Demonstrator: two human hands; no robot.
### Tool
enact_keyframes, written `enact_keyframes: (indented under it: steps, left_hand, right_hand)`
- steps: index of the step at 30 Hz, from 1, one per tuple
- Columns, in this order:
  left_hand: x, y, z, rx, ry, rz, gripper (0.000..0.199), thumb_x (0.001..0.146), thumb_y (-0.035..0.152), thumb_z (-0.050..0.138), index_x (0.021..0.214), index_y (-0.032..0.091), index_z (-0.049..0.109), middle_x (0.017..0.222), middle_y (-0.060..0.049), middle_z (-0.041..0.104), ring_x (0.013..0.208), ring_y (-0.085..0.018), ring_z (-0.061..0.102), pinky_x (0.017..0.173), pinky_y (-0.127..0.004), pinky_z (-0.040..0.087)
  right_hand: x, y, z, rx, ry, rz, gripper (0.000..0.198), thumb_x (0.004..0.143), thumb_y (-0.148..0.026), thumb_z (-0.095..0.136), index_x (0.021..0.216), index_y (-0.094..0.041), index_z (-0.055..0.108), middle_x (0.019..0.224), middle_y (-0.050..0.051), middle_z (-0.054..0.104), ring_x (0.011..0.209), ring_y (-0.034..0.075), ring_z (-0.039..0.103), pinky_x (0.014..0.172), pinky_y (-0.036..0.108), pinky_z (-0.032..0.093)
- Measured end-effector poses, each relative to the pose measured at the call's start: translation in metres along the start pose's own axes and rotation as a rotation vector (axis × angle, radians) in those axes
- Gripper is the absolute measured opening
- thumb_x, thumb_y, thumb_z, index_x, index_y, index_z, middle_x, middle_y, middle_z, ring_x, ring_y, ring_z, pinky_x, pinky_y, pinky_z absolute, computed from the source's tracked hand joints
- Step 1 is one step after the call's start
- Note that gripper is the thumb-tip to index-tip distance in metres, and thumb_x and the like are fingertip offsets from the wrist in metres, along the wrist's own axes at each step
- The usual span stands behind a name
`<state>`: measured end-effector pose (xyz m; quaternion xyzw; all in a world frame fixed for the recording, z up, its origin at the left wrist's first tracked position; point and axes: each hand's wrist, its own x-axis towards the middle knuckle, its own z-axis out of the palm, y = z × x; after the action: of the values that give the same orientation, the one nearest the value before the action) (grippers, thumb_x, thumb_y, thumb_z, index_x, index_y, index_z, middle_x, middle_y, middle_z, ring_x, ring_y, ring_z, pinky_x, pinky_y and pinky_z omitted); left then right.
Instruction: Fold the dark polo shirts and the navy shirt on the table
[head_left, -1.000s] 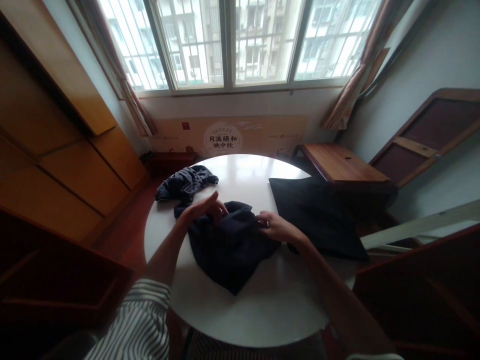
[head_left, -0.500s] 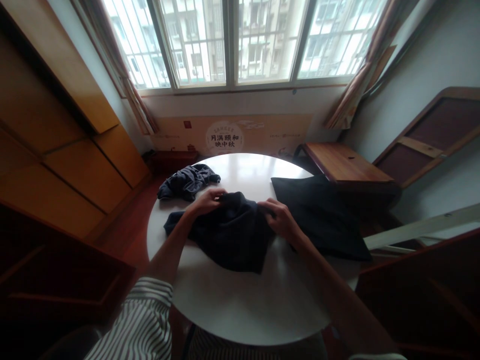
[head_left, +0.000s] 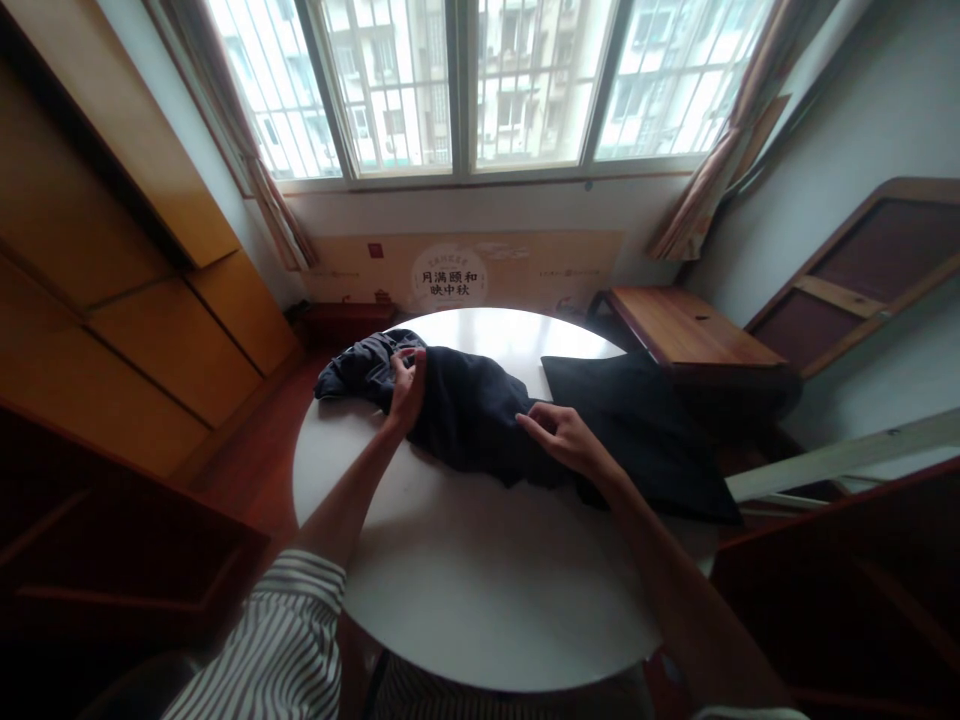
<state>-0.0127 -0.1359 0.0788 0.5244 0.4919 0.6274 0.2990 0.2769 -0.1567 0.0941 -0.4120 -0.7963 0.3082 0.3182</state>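
Observation:
A dark navy garment (head_left: 472, 410) stretches across the middle of the white round table (head_left: 480, 590); its exact kind does not show. My left hand (head_left: 408, 385) pinches its upper left end, beside the crumpled dark garment (head_left: 352, 370) at the table's left. On the other side my right hand (head_left: 562, 432) has its fingers closed on the navy cloth. Just beyond that hand a black garment (head_left: 660, 440) lies flat, its right corner reaching past the table edge. The navy cloth's right end touches or overlaps the black one; I cannot tell which.
Behind the table are a printed banner (head_left: 525, 265) and barred windows. A wooden side table (head_left: 697, 325) stands at the back right. Orange-brown cabinets (head_left: 172, 350) line the left. Dark red wooden furniture borders both near sides.
My left hand has moved up and slightly left, drawing the navy garment out wide and away from me. My right hand has shifted a little right and down.

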Motion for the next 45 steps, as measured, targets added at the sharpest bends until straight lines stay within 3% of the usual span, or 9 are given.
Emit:
enact_keyframes:
  steps: [5,9,13,16,24,32,37,41,45]
  left_hand:
    - [-0.015,0.024,0.011,-0.059,-0.519,-0.112,0.055,0.086,0.061,0.06,0.115,0.015,0.063,0.089,-0.006,0.071,0.087,-0.021,0.067,0.075,-0.029,0.052]
    - [-0.034,0.035,0.025,-0.059,-0.895,0.015,0.036,0.092,0.043,0.058,0.111,0.015,0.07,0.105,-0.012,0.073,0.106,-0.026,0.066,0.095,-0.038,0.05]
    - [-0.024,0.015,0.022,0.164,-0.504,0.208,0.03,0.089,0.027,0.056,0.114,0.015,0.068,0.117,-0.012,0.069,0.113,-0.024,0.063,0.103,-0.041,0.047]
    - [-0.004,-0.004,0.001,0.457,-0.238,0.207,0.033,0.088,0.028,0.056,0.116,0.014,0.067,0.119,-0.013,0.068,0.116,-0.026,0.061,0.107,-0.043,0.042]
    - [0.002,-0.005,-0.016,0.473,-0.691,0.104,0.042,0.075,0.054,0.073,0.094,0.016,0.074,0.099,-0.008,0.071,0.096,-0.025,0.065,0.09,-0.034,0.049]
    - [-0.007,-0.014,0.015,0.013,-0.444,-0.017,0.048,0.088,0.061,0.056,0.109,0.018,0.06,0.073,-0.002,0.062,0.063,-0.014,0.056,0.057,-0.024,0.045]
    - [-0.026,0.011,0.022,-0.102,-0.691,-0.094,0.052,0.083,0.065,0.061,0.106,0.018,0.061,0.075,0.0,0.058,0.064,-0.012,0.053,0.057,-0.022,0.042]
    - [-0.041,0.033,0.028,0.004,-0.99,-0.078,0.048,0.085,0.06,0.062,0.103,0.015,0.066,0.068,0.001,0.052,0.06,-0.011,0.046,0.054,-0.021,0.037]
    - [-0.037,0.042,0.024,0.016,-0.96,-0.058,0.047,0.085,0.059,0.062,0.096,0.014,0.067,0.068,0.0,0.054,0.06,-0.011,0.047,0.054,-0.021,0.038]
  right_hand:
    - [-0.002,0.008,0.006,-0.055,0.029,0.037,0.07,0.079,-0.054,0.07,0.137,-0.019,0.049,0.063,-0.004,0.057,0.055,0.015,0.053,0.062,0.028,0.045]
    - [0.0,0.015,0.011,-0.081,0.072,-0.154,0.066,0.075,-0.038,0.075,0.136,-0.027,0.053,0.099,0.006,0.059,0.083,0.02,0.058,0.077,0.034,0.05]
    - [0.003,0.017,0.014,-0.119,0.084,-0.275,0.016,0.08,-0.023,0.065,0.095,-0.022,0.069,0.1,0.007,0.054,0.094,0.022,0.056,0.085,0.035,0.048]
    - [0.003,0.012,0.012,-0.097,0.174,-0.272,0.012,0.077,-0.017,0.059,0.088,-0.021,0.062,0.093,0.005,0.054,0.084,0.019,0.055,0.077,0.032,0.046]
    - [0.001,0.014,0.001,0.093,0.479,0.038,0.014,0.082,-0.034,0.055,0.076,-0.021,0.053,0.07,0.001,0.054,0.066,0.016,0.047,0.062,0.029,0.042]
    - [-0.002,0.002,-0.004,0.357,-0.371,-0.13,0.051,0.087,-0.064,0.053,0.07,-0.017,0.067,0.068,0.006,0.064,0.065,0.019,0.059,0.064,0.03,0.048]
    - [0.0,0.008,0.006,0.159,0.183,-0.124,0.032,0.085,-0.047,0.062,0.1,-0.019,0.07,0.083,0.006,0.064,0.072,0.019,0.058,0.066,0.032,0.051]
    - [0.0,0.015,0.009,-0.073,0.098,-0.345,0.063,0.075,-0.028,0.074,0.135,-0.028,0.056,0.141,0.012,0.046,0.118,0.029,0.05,0.098,0.047,0.046]
    - [0.0,0.018,0.01,-0.08,0.009,-0.393,0.038,0.078,-0.02,0.069,0.116,-0.027,0.066,0.135,0.011,0.05,0.122,0.03,0.049,0.104,0.05,0.042]
